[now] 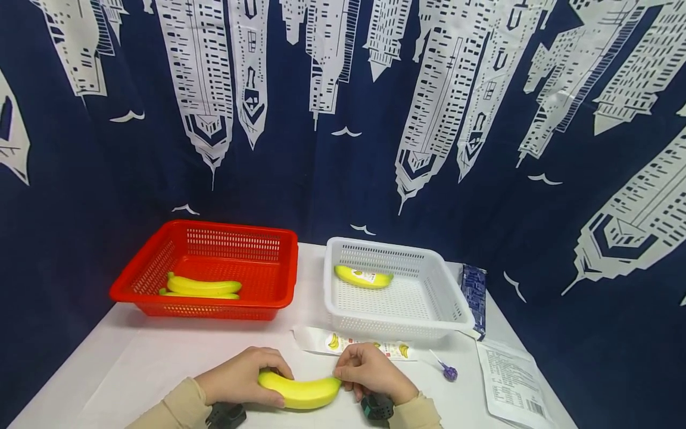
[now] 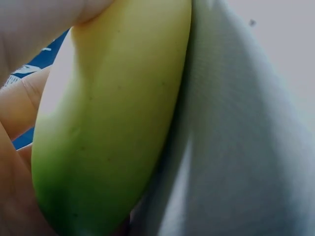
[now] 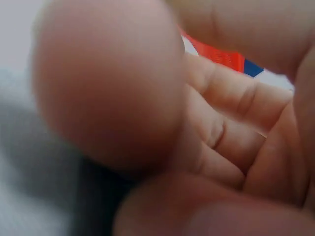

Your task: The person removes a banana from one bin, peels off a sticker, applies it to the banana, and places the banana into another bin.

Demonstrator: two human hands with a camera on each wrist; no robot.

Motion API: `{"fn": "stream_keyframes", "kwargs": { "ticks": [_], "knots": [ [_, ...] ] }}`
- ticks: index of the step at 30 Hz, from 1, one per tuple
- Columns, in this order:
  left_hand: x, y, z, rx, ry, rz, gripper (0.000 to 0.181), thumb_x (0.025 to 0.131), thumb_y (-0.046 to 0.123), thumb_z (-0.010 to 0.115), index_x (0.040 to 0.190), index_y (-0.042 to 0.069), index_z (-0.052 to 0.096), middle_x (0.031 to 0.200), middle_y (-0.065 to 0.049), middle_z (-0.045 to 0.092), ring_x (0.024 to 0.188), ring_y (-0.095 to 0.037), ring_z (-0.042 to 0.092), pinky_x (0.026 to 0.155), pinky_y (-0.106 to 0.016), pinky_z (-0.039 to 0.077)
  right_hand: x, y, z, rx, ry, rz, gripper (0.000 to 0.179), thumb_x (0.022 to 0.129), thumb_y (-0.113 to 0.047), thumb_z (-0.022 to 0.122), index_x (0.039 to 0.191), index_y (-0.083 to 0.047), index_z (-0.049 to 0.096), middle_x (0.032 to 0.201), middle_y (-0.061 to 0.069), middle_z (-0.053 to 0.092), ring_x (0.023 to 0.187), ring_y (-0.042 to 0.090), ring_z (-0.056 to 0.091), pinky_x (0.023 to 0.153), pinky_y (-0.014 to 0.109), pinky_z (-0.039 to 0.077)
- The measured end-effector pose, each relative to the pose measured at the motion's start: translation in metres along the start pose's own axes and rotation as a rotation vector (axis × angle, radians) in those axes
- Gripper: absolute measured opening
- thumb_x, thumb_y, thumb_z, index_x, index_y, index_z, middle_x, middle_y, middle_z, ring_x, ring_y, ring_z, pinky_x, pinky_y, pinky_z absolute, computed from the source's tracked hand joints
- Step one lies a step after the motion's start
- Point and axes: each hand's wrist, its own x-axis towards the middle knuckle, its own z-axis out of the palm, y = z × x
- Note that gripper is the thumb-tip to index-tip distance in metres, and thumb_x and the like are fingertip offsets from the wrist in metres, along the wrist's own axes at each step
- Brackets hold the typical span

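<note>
A yellow banana (image 1: 302, 393) with greenish ends lies crosswise low over the white table. My left hand (image 1: 243, 378) grips its left end, thumb on the near side and fingers on the far side; the left wrist view shows the banana (image 2: 113, 108) filling the grasp. At the opposite end, my right hand (image 1: 370, 372) pinches the tip between thumb and fingers. Its curled fingers (image 3: 226, 128) and large blurred thumb fill the right wrist view, hiding the banana there. Just beyond the hands lies a strip of banana stickers (image 1: 370, 347), partly covered by the right hand.
A red basket (image 1: 284, 274) with bananas (image 1: 206, 286) stands back left. Right of it, a white basket (image 1: 396, 322) holds one banana (image 1: 364, 277) bearing a sticker. A purple lollipop (image 1: 449, 373), a white printed pouch (image 1: 511, 381) and a dark blue packet (image 1: 474, 298) lie on the right.
</note>
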Motion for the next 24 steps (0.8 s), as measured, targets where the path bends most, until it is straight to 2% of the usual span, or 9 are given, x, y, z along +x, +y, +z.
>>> {"fn": "stream_keyframes", "kwargs": {
  "ticks": [10,13,15,16,18,22,24],
  "knots": [
    [-0.0013,-0.0006,-0.0011,-0.007,-0.025,-0.041,0.031,0.087,0.048,0.080,0.114,0.035,0.074,0.105,0.021,0.069,0.094,0.001,0.059,0.083,-0.024,0.048,0.0018,-0.0011,0.0025,-0.037,0.034,0.028,0.019,0.091,-0.021,0.079,0.095,-0.006,0.068,0.060,0.001,0.063,0.039,0.005,0.053,0.035,0.017,0.037],
    [-0.0018,-0.0004,-0.0017,-0.011,-0.029,-0.034,0.030,0.088,0.047,0.079,0.115,0.034,0.074,0.105,0.020,0.069,0.094,0.001,0.059,0.084,-0.024,0.048,0.0026,0.0000,0.0030,-0.052,0.040,0.024,0.018,0.091,-0.022,0.079,0.094,-0.008,0.068,0.059,0.000,0.063,0.038,0.005,0.052,0.035,0.017,0.037],
    [-0.0020,-0.0004,-0.0020,-0.009,-0.030,-0.024,0.031,0.089,0.047,0.078,0.117,0.032,0.074,0.106,0.020,0.070,0.095,0.001,0.059,0.085,-0.024,0.049,0.0028,-0.0003,0.0031,-0.073,0.071,0.010,0.017,0.092,-0.024,0.078,0.095,-0.010,0.069,0.060,0.000,0.063,0.039,0.006,0.051,0.036,0.018,0.039],
    [-0.0021,-0.0003,-0.0022,-0.007,-0.031,-0.019,0.032,0.090,0.047,0.078,0.117,0.031,0.074,0.107,0.020,0.070,0.096,0.001,0.060,0.086,-0.025,0.049,0.0029,-0.0006,0.0030,-0.095,0.106,-0.002,0.016,0.093,-0.024,0.077,0.094,-0.011,0.069,0.060,-0.001,0.063,0.040,0.005,0.051,0.037,0.019,0.040],
    [-0.0023,-0.0004,-0.0024,-0.012,-0.035,-0.027,0.035,0.090,0.047,0.077,0.119,0.028,0.074,0.110,0.019,0.070,0.099,0.001,0.060,0.088,-0.026,0.050,0.0036,-0.0018,0.0023,-0.149,0.226,-0.040,0.014,0.094,-0.025,0.075,0.094,-0.012,0.071,0.065,-0.001,0.064,0.043,0.005,0.051,0.039,0.019,0.042],
    [-0.0026,-0.0012,-0.0016,-0.034,-0.025,-0.041,0.036,0.092,0.045,0.076,0.121,0.023,0.074,0.112,0.015,0.072,0.103,0.000,0.063,0.093,-0.027,0.052,0.0059,-0.0039,-0.0001,-0.369,0.507,-0.104,0.009,0.093,-0.021,0.075,0.099,-0.014,0.074,0.087,-0.001,0.069,0.051,0.003,0.047,0.045,0.019,0.043],
    [-0.0030,-0.0014,-0.0010,-0.052,-0.014,-0.041,0.034,0.094,0.042,0.075,0.121,0.021,0.074,0.112,0.012,0.073,0.104,-0.001,0.065,0.093,-0.027,0.053,0.0076,-0.0034,-0.0010,-0.486,0.573,-0.096,0.014,0.092,-0.021,0.076,0.104,-0.015,0.075,0.101,0.000,0.071,0.053,0.003,0.045,0.047,0.021,0.042]
  ]
}}
